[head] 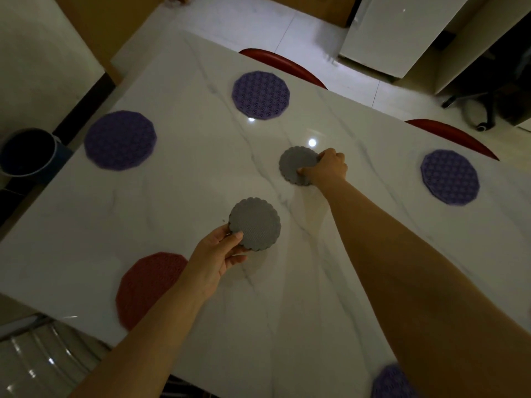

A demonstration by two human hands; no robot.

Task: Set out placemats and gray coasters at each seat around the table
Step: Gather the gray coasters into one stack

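Observation:
My left hand (218,258) grips a stack of gray scalloped coasters (255,222), lifted a little above the white marble table (178,196). My right hand (327,168) reaches to the table's middle and pinches the edge of another gray coaster stack (297,165) lying there. Round purple placemats lie at the far left (120,140), the far middle (261,95), the right (449,176) and the near right edge (392,382). A red placemat (149,285) lies near the front left, partly under my left forearm.
Two red chair backs (283,66) (451,136) stand along the table's far side. A dark bucket (27,152) sits on the floor at the left. A white cabinet (402,33) and an office chair base (477,110) are at the back right.

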